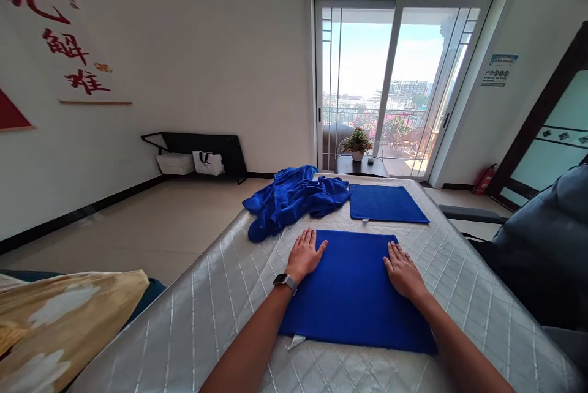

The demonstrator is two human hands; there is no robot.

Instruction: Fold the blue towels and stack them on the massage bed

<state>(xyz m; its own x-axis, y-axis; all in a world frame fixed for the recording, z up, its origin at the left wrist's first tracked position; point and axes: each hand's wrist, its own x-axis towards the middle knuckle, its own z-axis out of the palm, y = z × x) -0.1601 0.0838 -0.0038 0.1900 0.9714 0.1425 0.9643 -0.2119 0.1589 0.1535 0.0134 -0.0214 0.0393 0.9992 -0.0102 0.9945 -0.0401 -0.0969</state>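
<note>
A folded blue towel [353,295] lies flat on the grey quilted mattress [211,319] in front of me. My left hand [304,255], with a watch on its wrist, rests palm down on the towel's far left corner, fingers stretched out. My right hand [403,270] lies flat on the towel's right side, fingers also spread. Neither hand holds anything. Beyond it, a second folded blue towel [386,203] lies flat. To its left sits a crumpled heap of blue towels [289,197].
A yellow patterned pillow [59,319] lies at the lower left. A dark padded chair [546,246] stands at the right. A small table with a potted plant [357,145] stands before the glass balcony door. Tiled floor lies open to the left.
</note>
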